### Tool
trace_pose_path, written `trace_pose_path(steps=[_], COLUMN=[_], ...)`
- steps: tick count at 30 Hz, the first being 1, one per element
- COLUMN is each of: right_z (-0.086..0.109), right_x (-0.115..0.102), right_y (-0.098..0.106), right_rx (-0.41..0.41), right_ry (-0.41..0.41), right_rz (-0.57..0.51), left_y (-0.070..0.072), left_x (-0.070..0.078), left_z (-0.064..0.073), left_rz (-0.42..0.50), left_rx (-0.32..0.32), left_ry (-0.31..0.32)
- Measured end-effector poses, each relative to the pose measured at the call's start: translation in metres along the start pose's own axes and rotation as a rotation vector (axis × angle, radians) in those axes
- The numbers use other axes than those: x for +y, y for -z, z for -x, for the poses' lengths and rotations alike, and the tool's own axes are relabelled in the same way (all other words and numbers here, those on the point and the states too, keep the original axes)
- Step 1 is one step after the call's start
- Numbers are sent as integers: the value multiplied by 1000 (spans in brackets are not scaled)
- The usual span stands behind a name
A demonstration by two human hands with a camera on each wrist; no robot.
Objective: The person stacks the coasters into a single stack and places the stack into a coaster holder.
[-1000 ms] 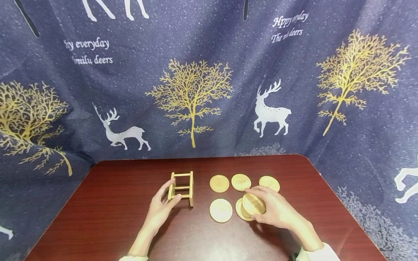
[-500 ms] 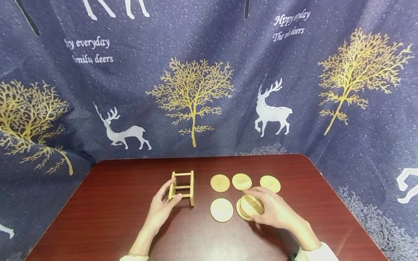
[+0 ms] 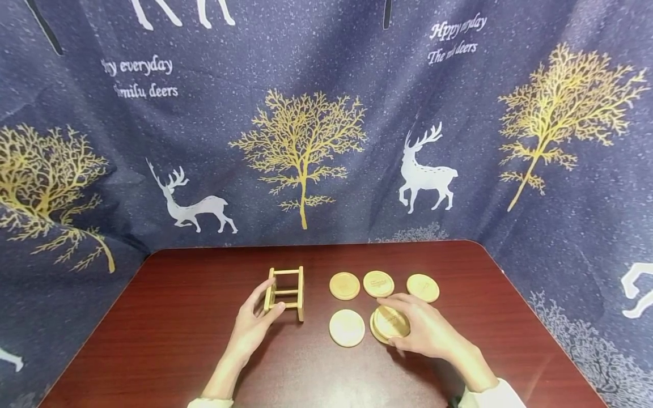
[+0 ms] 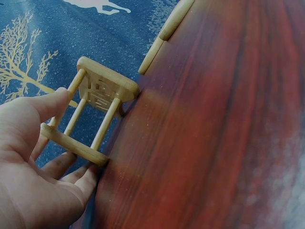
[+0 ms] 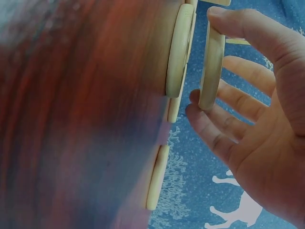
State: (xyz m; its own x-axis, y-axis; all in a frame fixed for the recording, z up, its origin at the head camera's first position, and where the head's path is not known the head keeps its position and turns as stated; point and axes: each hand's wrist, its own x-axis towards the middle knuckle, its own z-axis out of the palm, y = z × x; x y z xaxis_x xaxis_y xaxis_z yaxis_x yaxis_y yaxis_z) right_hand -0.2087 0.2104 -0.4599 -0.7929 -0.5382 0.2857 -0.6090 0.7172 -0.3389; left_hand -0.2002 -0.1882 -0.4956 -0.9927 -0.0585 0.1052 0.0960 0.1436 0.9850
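Observation:
On the left side of the table, my left hand (image 3: pixel 248 331) grips a small wooden coaster rack (image 3: pixel 300 294) with thumb and fingers around its near-left side. The left wrist view shows the rack's (image 4: pixel 107 86) slatted end panel and its connecting rods. My right hand (image 3: pixel 431 328) pinches a round wooden coaster (image 3: pixel 394 322) by its edge. Below that lies another coaster (image 3: pixel 376 333), mostly covered by it in the head view. The right wrist view shows the held coaster (image 5: pixel 212 67) apart from the tabletop, roughly level with it.
To the left of the right hand lies a pale coaster (image 3: pixel 347 328). Behind are three more, one left (image 3: pixel 344 286), a middle coaster (image 3: pixel 378 284) and a right coaster (image 3: pixel 423 288). A dark blue printed cloth (image 3: pixel 326 170) hangs behind the reddish-brown table (image 3: pixel 204 272).
The right hand has shifted slightly left with its coaster, which now overlaps more of the coaster below. The left hand and rack have stayed in place.

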Motion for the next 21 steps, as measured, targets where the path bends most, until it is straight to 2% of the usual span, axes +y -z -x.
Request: trace_pose_path(steps=[21], right_z=[-3], right_x=[1], right_y=[-4], right_rx=[-19], right_ry=[11], right_rz=[3], left_y=[-1], left_x=[0], left_z=[-1], left_rz=[9], left_rx=[5], left_ry=[16])
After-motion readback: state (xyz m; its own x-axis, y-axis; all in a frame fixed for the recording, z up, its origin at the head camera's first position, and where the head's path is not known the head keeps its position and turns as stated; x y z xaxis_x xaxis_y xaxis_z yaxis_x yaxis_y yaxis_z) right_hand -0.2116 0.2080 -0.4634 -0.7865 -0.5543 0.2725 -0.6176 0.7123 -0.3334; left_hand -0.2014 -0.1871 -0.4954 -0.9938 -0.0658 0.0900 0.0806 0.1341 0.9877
